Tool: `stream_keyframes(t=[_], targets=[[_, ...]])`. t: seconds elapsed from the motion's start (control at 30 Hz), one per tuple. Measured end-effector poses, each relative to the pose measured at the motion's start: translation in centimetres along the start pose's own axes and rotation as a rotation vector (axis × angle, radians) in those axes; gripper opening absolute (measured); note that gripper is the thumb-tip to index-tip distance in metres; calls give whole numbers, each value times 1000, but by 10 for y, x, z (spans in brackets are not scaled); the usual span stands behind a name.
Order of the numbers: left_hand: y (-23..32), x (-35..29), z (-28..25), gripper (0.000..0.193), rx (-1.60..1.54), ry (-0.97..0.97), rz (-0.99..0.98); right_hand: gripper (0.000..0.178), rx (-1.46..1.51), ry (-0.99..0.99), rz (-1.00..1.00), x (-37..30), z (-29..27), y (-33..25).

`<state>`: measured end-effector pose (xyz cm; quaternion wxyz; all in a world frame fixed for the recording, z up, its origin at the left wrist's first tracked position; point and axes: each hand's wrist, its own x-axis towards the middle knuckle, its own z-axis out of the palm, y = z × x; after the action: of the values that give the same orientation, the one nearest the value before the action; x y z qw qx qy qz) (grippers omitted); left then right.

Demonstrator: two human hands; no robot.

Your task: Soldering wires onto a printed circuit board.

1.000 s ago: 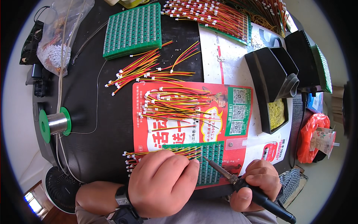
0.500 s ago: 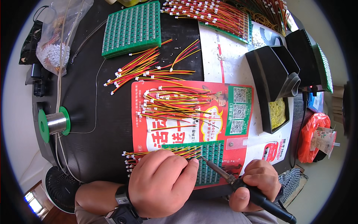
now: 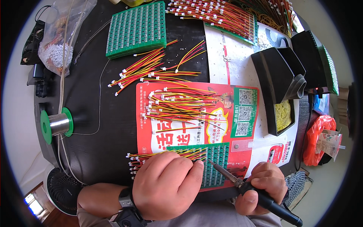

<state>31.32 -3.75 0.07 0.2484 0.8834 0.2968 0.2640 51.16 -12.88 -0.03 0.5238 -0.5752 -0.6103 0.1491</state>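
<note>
My right hand (image 3: 262, 186) is closed around the black handle of a soldering iron (image 3: 269, 202). The iron's metal tip points up and left, close to the wire ends over a green circuit board (image 3: 216, 166). My left hand (image 3: 168, 185) lies over the board's left part, thumb and fingers pinched at the end of a thin wire (image 3: 203, 159); the fingertips are partly hidden. Red and yellow wire leads (image 3: 185, 153) run in a row across the board, their white connectors (image 3: 132, 162) sticking out past its left edge.
Loose wire leads (image 3: 181, 102) lie on a red printed sheet (image 3: 230, 89) beyond the board. A stack of green boards (image 3: 136, 32) stands farther back. At left is a solder spool (image 3: 60, 124); at right, a black iron stand (image 3: 270, 87) with a yellow sponge (image 3: 283, 115).
The whole picture has shifted slightly to the right. Both hands keep nearly the same pose, and the iron's tip sits a touch farther right of the pinched fingers.
</note>
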Motion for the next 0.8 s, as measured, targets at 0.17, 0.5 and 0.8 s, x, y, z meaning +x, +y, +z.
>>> stream_keyframes(t=[0.17,0.5,0.8], targets=[[-1,1,-1,27,-2,-13,-4,30,1,-11,-6,1,1,1],[-2,1,-2,28,4,-23,1,30,13,-58,-5,2,-1,2],[-2,1,-4,30,-3,-35,-3,33,-1,-66,21,3,-1,-1]])
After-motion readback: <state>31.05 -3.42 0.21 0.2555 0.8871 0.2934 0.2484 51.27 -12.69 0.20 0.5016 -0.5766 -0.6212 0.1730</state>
